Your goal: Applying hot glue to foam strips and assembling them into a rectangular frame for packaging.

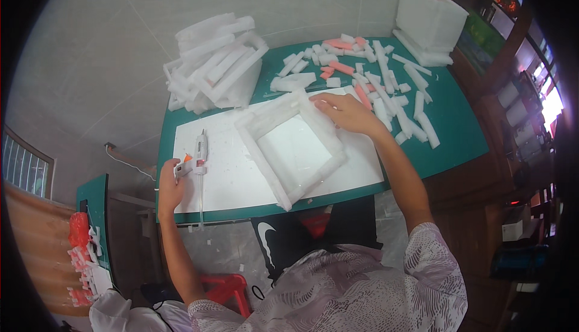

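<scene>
A glue gun point(201, 151) lies on its side on the white board, its nozzle pointing away from me and a clear glue stick trailing from its back. My left hand point(171, 182) is closed round its handle, beside the orange trigger. Right of it, a square frame of white foam strips point(265, 166) rests on the board, turned at a slant. My right hand point(345, 113) grips the far right wall of this frame near the corner, fingers over its top edge. The board shows through the frame's middle.
White and pink foam pieces point(341, 66) lie scattered over the far right of the green table point(464, 133). A pile of foam frames point(217, 60) stands at the far left, a white foam box point(428, 21) at the far right. A red stool point(226, 287) is below left.
</scene>
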Demonstrator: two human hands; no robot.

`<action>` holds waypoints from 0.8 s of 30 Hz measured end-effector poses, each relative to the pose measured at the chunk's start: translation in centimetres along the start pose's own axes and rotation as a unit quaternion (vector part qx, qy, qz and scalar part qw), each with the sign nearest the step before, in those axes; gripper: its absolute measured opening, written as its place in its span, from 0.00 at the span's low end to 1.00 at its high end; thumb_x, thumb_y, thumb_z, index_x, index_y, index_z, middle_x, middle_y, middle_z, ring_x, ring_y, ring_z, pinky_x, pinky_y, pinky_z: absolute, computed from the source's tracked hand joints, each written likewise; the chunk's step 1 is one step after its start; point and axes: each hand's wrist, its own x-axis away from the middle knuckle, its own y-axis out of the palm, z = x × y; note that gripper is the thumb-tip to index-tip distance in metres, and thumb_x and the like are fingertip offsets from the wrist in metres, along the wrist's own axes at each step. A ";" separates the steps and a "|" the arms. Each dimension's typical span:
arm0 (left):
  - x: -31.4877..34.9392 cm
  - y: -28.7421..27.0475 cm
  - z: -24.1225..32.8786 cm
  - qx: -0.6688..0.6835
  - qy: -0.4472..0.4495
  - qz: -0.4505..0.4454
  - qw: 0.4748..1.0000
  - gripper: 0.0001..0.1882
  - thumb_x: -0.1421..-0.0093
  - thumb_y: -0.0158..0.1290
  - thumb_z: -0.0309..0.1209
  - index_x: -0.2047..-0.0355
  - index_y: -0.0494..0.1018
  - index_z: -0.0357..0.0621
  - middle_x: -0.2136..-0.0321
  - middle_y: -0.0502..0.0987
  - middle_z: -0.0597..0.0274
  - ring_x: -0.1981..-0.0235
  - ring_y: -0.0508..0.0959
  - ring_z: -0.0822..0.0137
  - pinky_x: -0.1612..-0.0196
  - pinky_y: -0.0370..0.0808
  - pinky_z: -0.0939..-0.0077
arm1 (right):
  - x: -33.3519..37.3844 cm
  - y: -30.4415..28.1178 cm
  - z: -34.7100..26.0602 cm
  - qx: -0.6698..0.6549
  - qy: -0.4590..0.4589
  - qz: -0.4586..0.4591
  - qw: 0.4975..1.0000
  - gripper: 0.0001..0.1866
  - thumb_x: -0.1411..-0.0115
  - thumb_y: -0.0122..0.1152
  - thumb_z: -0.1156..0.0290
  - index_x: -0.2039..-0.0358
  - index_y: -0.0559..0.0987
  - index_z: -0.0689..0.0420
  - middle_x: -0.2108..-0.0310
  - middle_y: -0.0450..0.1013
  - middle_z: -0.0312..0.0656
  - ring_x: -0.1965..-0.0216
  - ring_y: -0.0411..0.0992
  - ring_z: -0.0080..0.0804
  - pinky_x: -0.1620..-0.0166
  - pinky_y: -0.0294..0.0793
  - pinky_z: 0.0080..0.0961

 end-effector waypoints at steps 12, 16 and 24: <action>-0.5 0.4 1.0 0.013 -0.007 -0.039 0.999 0.27 0.53 0.45 0.14 0.49 0.65 0.35 0.55 0.72 0.44 0.51 0.72 0.48 0.45 0.66 0.64 | 5.6 -1.1 2.4 -0.183 0.112 0.031 0.976 0.22 0.34 0.46 0.59 0.41 0.67 0.52 0.64 0.76 0.43 0.71 0.74 0.24 0.66 0.74 0.20; -0.4 0.2 1.1 0.008 -0.015 -0.048 0.999 0.30 0.53 0.46 0.14 0.45 0.63 0.34 0.53 0.71 0.44 0.51 0.72 0.49 0.44 0.67 0.63 | 9.7 0.3 4.5 -0.218 0.085 0.041 0.971 0.23 0.38 0.52 0.67 0.41 0.67 0.54 0.63 0.76 0.42 0.71 0.73 0.22 0.66 0.73 0.19; -1.5 0.8 -0.5 -0.030 -0.040 -0.096 0.994 0.33 0.53 0.51 0.18 0.43 0.61 0.35 0.53 0.71 0.45 0.50 0.70 0.47 0.46 0.67 0.62 | 12.6 2.0 2.8 -0.132 0.074 0.017 0.988 0.28 0.47 0.63 0.72 0.44 0.71 0.59 0.63 0.77 0.40 0.73 0.72 0.25 0.67 0.72 0.21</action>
